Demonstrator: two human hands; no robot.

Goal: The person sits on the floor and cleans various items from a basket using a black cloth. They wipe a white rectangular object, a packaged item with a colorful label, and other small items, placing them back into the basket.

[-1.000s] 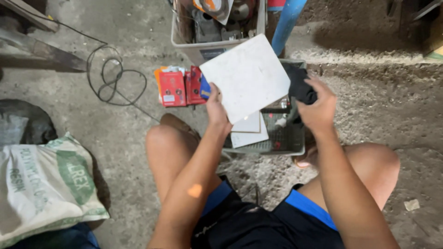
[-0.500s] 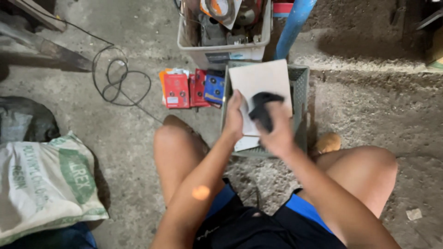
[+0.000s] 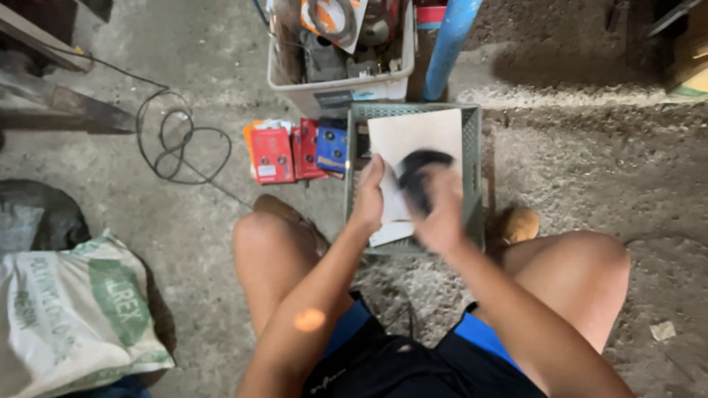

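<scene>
I squat over a grey-green plastic crate [image 3: 472, 140] on the concrete floor. A white square tile [image 3: 413, 136] lies on top of it. My left hand [image 3: 369, 197] grips the tile's near left edge. My right hand [image 3: 441, 212] presses a black rag-like object [image 3: 419, 171] onto the tile's surface; the hand is blurred by motion. More white sheets show under the tile at the crate's near edge [image 3: 387, 234].
A white bin [image 3: 335, 92] full of tools stands behind the crate, a blue pipe [image 3: 450, 44] beside it. Red and blue small boxes [image 3: 295, 151] lie left of the crate. A black cable [image 3: 181, 144] coils further left. A printed sack [image 3: 74, 317] sits at lower left.
The tile was held up tilted a second ago; it now lies flat on the crate. My right hand with the black object has come down onto its surface.
</scene>
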